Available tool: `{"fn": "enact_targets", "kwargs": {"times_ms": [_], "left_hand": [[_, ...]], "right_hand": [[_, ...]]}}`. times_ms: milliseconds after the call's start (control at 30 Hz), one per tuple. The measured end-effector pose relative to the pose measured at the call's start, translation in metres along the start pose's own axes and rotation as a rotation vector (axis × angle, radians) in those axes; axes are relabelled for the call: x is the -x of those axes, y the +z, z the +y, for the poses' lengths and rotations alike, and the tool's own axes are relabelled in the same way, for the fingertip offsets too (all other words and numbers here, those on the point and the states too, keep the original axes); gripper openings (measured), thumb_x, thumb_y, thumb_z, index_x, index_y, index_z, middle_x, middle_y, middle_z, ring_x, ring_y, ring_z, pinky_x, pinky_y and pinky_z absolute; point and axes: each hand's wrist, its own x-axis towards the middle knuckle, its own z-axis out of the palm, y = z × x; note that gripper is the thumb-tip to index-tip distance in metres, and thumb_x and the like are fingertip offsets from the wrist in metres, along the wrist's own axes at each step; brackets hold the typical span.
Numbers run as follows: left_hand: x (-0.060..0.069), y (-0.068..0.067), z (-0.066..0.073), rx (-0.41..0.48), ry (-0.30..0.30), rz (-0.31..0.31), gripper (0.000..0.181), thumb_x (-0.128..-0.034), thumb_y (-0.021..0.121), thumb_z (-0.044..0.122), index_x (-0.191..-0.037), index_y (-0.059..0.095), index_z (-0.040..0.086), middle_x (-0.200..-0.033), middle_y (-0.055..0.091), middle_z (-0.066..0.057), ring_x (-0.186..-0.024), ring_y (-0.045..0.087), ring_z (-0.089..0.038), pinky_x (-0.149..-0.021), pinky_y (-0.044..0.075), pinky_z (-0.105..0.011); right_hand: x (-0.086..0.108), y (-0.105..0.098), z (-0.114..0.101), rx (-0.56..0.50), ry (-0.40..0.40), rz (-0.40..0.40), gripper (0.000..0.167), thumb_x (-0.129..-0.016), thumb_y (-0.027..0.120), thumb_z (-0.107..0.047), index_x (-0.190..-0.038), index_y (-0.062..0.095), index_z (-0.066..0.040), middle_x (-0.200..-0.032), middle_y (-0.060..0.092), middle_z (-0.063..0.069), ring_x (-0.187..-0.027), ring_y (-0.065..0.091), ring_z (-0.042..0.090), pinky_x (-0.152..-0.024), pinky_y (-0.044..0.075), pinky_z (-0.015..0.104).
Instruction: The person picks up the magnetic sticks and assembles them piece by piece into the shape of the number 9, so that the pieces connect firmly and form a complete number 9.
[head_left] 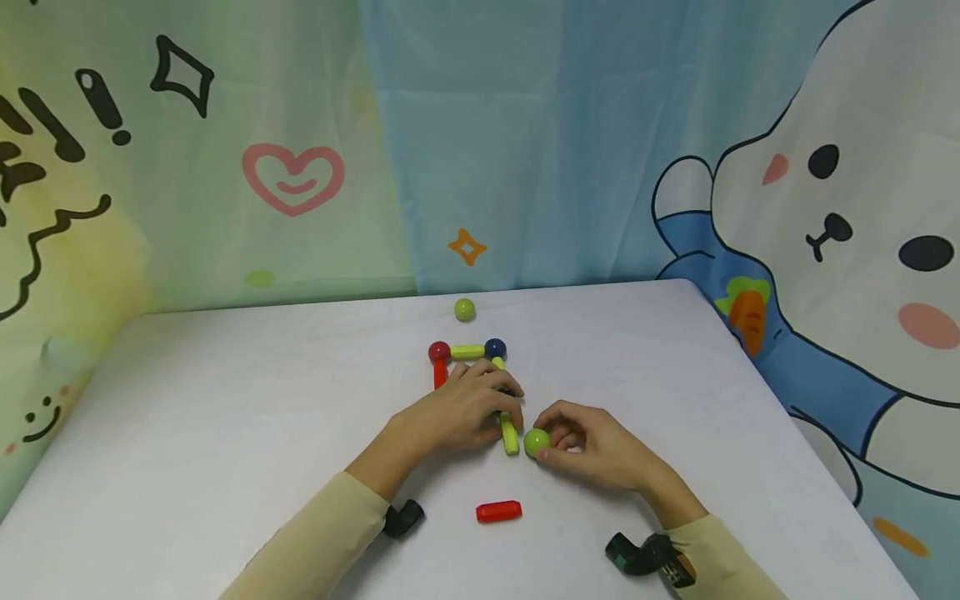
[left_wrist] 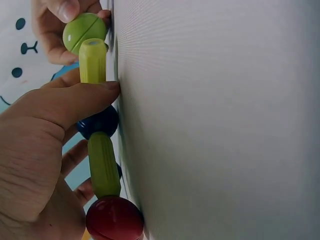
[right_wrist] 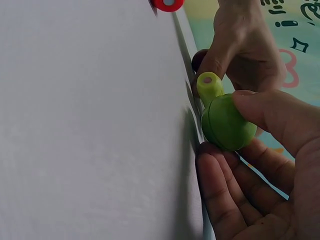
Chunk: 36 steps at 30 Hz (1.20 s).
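My left hand pinches a yellow-green stick between thumb and fingers, low over the table. In the left wrist view, a blue ball, a green stick and a dark red ball line up beyond that stick. The hand hides part of this assembly from the head view. Just to the right, my right hand holds a green ball between thumb and fingers. The ball is close to the stick's free end; whether they touch I cannot tell.
Beyond the left hand, a red ball and a blue ball are joined by a yellow-green stick. A red stick extends from the red ball. Another green ball sits at the back; a loose red stick lies in front.
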Motion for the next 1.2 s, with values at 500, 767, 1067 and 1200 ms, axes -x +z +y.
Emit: {"fn": "enact_targets", "kwargs": {"times_ms": [500, 767, 1067, 1200], "left_hand": [[-0.005, 0.0, -0.002, 0.043, 0.018, 0.023, 0.014, -0.0918, 0.078, 0.023, -0.101, 0.074, 0.033, -0.125, 0.065, 0.011, -0.124, 0.048, -0.017, -0.091, 0.041, -0.037], [-0.007, 0.001, -0.002, 0.144, 0.072, 0.029, 0.014, -0.0911, 0.078, 0.014, -0.1, 0.074, 0.024, -0.119, 0.067, 0.006, -0.12, 0.052, -0.017, -0.105, 0.043, -0.032], [-0.009, 0.0, -0.002, 0.161, 0.074, 0.023, 0.016, -0.0904, 0.078, 0.01, -0.099, 0.074, 0.023, -0.115, 0.067, 0.006, -0.115, 0.053, -0.016, -0.104, 0.044, -0.032], [-0.009, 0.001, -0.002, 0.164, 0.048, 0.01, 0.017, -0.0906, 0.077, 0.009, -0.099, 0.074, 0.024, -0.115, 0.066, 0.007, -0.115, 0.053, -0.015, -0.103, 0.045, -0.033]], "right_hand": [[0.004, 0.007, -0.006, -0.154, 0.002, -0.074, 0.032, -0.092, 0.079, -0.021, -0.118, 0.063, -0.011, -0.105, 0.073, 0.003, -0.095, 0.073, 0.018, -0.084, 0.059, 0.029], [0.003, 0.016, -0.012, -0.134, -0.001, -0.089, 0.029, -0.091, 0.08, -0.024, -0.112, 0.066, -0.01, -0.103, 0.073, 0.001, -0.091, 0.072, 0.015, -0.081, 0.06, 0.028], [0.003, 0.02, -0.013, -0.137, 0.024, -0.05, 0.027, -0.091, 0.08, -0.025, -0.109, 0.065, -0.011, -0.1, 0.072, 0.0, -0.09, 0.072, 0.015, -0.08, 0.06, 0.028], [0.003, 0.021, -0.014, -0.137, 0.021, -0.019, 0.022, -0.091, 0.08, -0.023, -0.103, 0.064, -0.012, -0.094, 0.071, 0.0, -0.082, 0.07, 0.015, -0.075, 0.059, 0.027]]}}
